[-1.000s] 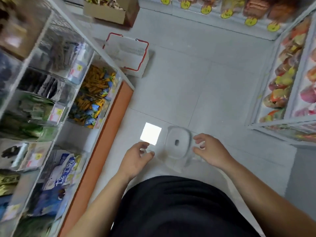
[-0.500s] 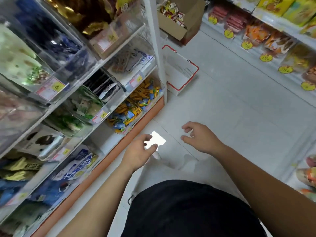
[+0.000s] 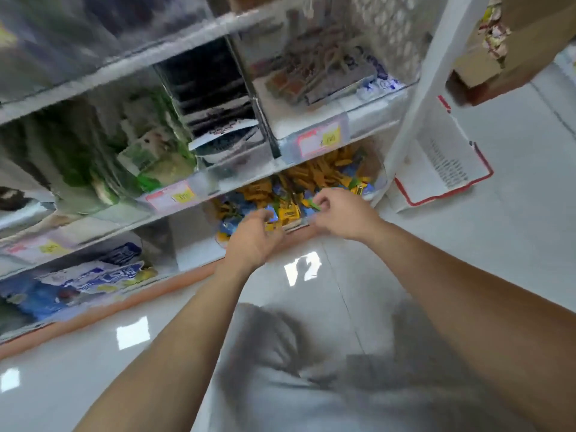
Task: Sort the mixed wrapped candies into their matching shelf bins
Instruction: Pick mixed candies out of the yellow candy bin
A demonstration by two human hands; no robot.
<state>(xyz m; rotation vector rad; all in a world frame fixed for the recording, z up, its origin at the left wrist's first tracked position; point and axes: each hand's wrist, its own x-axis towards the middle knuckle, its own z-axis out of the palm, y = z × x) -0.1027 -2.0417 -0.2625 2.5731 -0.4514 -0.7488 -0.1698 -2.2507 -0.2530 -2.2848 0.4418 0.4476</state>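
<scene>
While arms stretch forward, left hand and right hand curl over mixed candies; grip unclear.

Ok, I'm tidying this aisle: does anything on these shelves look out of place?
Yes: the bottom bin holds orange candies jumbled with blue candies and a few green ones, not one kind. Motion blur hides finer detail.

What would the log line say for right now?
step: both hands at bin | left hand: over mixed candies, grip unclear | right hand: over mixed candies, grip unclear | bin: lowest shelf
</scene>
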